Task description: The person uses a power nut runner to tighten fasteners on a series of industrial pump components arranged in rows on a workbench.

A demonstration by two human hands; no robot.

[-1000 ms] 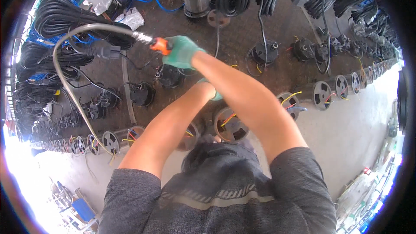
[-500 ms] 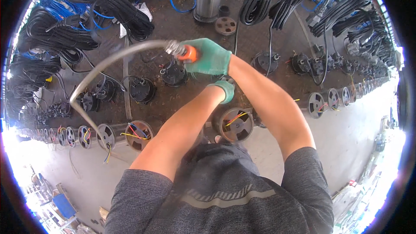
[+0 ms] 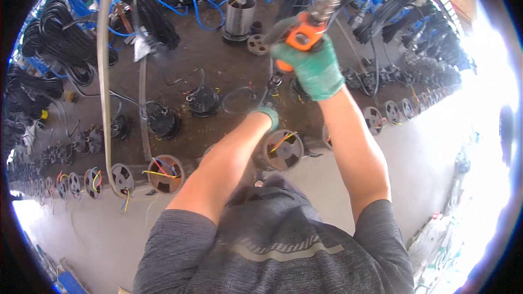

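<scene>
Within right fingers (image 3: 281,53), orange-black tool (image 3: 310,29)

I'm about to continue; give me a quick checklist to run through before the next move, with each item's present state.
1. Tool secured: ok. The right hand grips the orange tool.
2. Hands gloved: ok, green on both.
3. Left hand grip: cannot tell. It is beside the tool's lower tip, but its fingers are mostly hidden.
4. Tip seated: cannot tell. It points down near the left hand, but its contact is unclear.
5. Hose clear: cannot tell. The grey hose hangs at picture left; whether it touches the slotted metal end behind its lower part is unclear.
6. Upright metal cylinder clear of both hands: ok, it stands apart.
</scene>
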